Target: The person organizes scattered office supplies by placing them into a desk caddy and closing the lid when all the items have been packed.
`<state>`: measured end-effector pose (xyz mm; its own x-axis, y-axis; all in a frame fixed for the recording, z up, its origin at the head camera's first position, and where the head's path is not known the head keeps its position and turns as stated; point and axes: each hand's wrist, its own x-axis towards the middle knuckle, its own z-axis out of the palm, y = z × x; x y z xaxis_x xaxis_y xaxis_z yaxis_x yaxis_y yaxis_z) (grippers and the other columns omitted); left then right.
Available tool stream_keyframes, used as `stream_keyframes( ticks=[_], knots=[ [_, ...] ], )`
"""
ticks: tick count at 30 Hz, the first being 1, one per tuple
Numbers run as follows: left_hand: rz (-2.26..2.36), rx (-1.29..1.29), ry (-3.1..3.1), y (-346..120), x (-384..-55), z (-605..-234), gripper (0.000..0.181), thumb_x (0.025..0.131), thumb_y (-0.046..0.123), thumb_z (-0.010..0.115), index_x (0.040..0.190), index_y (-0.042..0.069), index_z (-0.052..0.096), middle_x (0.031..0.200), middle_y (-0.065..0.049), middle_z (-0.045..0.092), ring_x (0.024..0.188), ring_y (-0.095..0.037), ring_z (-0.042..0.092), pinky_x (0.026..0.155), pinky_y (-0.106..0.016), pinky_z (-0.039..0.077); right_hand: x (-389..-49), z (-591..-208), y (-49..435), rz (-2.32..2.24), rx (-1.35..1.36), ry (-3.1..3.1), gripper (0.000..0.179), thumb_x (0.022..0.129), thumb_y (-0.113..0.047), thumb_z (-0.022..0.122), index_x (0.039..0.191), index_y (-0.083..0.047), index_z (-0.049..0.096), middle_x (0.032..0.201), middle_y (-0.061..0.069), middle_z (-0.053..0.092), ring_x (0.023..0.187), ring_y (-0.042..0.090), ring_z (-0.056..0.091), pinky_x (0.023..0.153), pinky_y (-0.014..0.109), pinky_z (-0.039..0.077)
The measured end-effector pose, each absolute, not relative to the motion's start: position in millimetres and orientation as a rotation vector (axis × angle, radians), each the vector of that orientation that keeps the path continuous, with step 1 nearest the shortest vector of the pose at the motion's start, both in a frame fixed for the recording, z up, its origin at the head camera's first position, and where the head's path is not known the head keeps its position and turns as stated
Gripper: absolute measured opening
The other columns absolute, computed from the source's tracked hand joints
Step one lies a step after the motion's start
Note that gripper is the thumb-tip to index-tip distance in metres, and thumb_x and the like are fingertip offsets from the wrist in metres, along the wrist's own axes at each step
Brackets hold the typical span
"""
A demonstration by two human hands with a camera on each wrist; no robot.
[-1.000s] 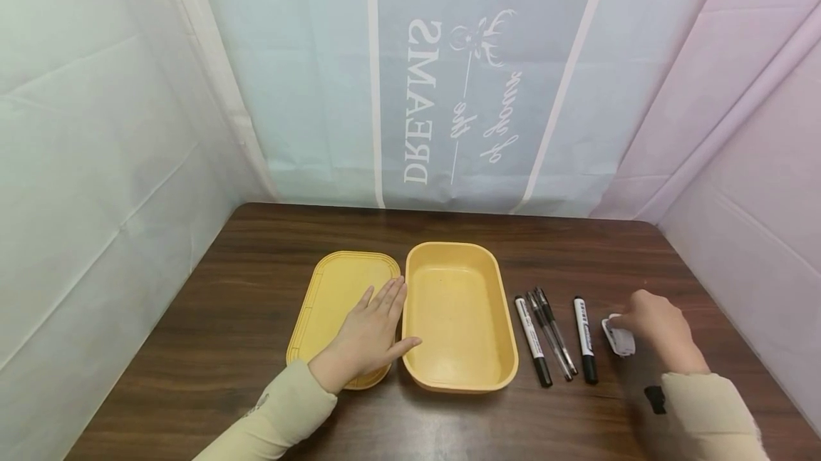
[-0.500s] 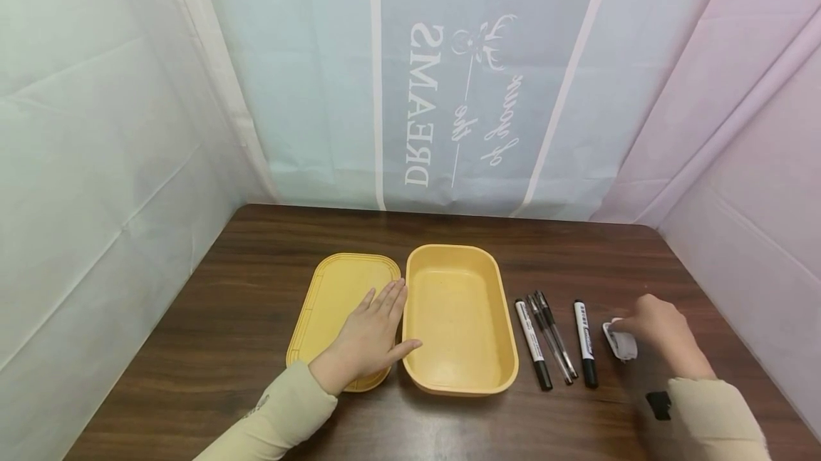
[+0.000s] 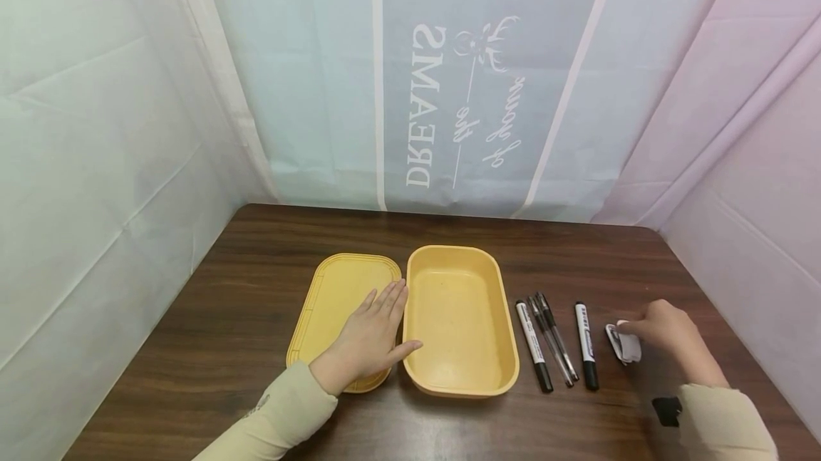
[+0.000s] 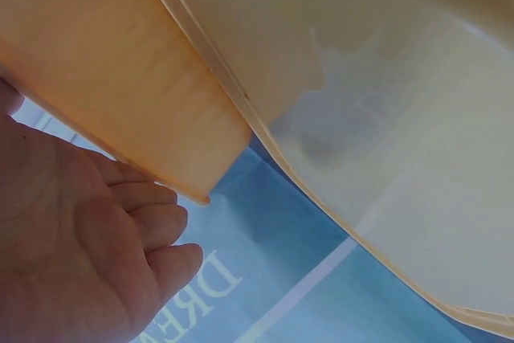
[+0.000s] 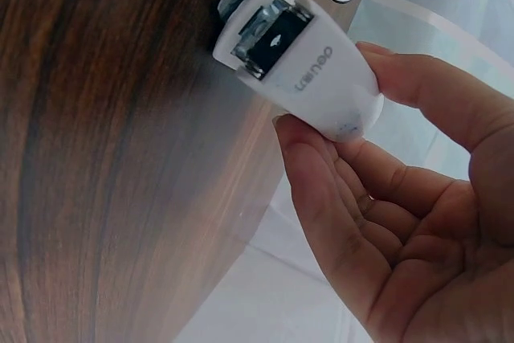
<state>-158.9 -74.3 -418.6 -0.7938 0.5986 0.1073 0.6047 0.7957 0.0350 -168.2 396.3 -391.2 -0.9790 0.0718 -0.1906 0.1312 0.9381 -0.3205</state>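
Observation:
My left hand [image 3: 368, 336] lies with straight fingers over the yellow lid [image 3: 343, 290], fingertips at the left wall of the yellow box [image 3: 458, 325] and thumb across its rim. The same hand [image 4: 96, 238] and the orange-looking box wall [image 4: 120, 78] show in the left wrist view. At the table's right side, my right hand [image 3: 672, 333] pinches a small white stapler [image 3: 628, 350]. In the right wrist view, thumb and fingers grip the stapler [image 5: 329, 78] by its rounded end; its black and metal end points away from the palm, low over the wood.
Between the box and the stapler lie a white marker [image 3: 531, 336], clear pens [image 3: 553, 340] and another white marker [image 3: 585, 340], all roughly side by side. Cloth walls [image 3: 321, 90] stand behind and on both sides of the dark wooden table [image 3: 256, 361].
My right hand has shifted slightly right and nearer to me, still holding the stapler, which has turned a little. The left hand stays in place. The head view has tilted very slightly.

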Motion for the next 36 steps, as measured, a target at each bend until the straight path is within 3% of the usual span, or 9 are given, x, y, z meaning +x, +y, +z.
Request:
stream_keyframes(
  ticks=[6,11,30,36],
  knots=[
    [-0.093,-0.974,-2.881,-74.2,-159.5,-418.7,0.082,0.095,0.056,0.043,0.145,-0.008,0.03,0.153,-0.02,0.025,0.14,-0.03,0.026,0.113,-0.045,0.023,-170.0,-391.7,400.2,-0.527,0.145,2.89,0.034,0.082,-0.031,0.069,0.059,-0.007,0.061,0.058,-0.002,0.056,0.057,0.014,0.049,0.051,0.032,0.039],
    [-0.095,-0.971,-2.884,-73.9,-159.8,-419.0,0.081,0.095,0.055,0.042,0.145,-0.008,0.03,0.153,-0.02,0.025,0.14,-0.03,0.026,0.113,-0.045,0.023,-170.9,-391.9,405.5,-0.584,0.152,2.857,0.038,0.083,-0.033,0.069,0.078,0.005,0.071,0.069,0.007,0.066,0.062,0.018,0.061,0.053,0.035,0.046],
    [-0.068,-0.968,-2.887,-73.7,-160.8,-420.5,0.082,0.096,0.057,0.039,0.146,-0.008,0.028,0.154,-0.02,0.024,0.141,-0.029,0.025,0.113,-0.044,0.022,-169.8,-404.5,421.6,-0.853,0.217,2.784,0.043,0.086,-0.024,0.067,0.089,0.018,0.066,0.069,0.01,0.069,0.061,0.017,0.066,0.054,0.031,0.054],
    [0.015,-0.978,-2.882,-73.3,-163.2,-419.7,0.083,0.096,0.058,0.036,0.146,-0.008,0.028,0.153,-0.02,0.024,0.141,-0.029,0.025,0.113,-0.045,0.023,-169.9,-401.2,426.0,-0.945,0.226,2.704,0.046,0.09,-0.025,0.062,0.095,0.02,0.064,0.078,0.013,0.07,0.067,0.016,0.067,0.059,0.03,0.054]
  ],
)
